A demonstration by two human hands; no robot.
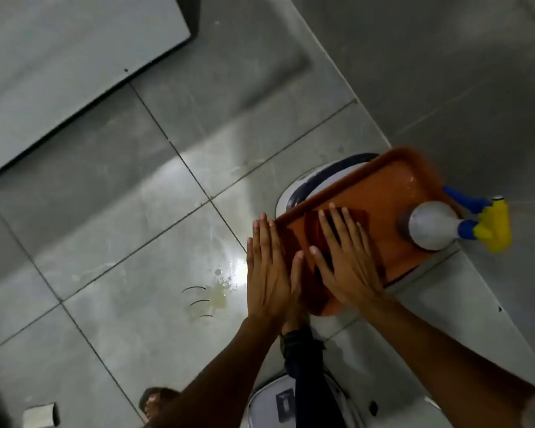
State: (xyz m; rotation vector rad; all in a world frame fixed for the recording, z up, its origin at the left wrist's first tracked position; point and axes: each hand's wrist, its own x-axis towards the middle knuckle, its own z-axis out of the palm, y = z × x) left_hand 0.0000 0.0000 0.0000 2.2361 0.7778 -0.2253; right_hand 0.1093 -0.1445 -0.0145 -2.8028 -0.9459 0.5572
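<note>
Pressing flat, your right hand [345,261] holds a cloth [328,239] on the tray [383,193]; fingers straight. Your left hand [269,270] steadies its rim, fingers straight. Wet, stiff tray looks slippery: grip the rims.

two bare forearms run up from the bottom edge, no sleeves, no watch or rings seen on either. left hand [271,270] & right hand [343,257] both bare, no gloves, nails short & pale. lower down a leg in dark navy trousers [309,375], cuff bunched at the ankle. bottom left a foot in a dark sandal [155,400], toes showing, partly cut off by the arm.
</note>
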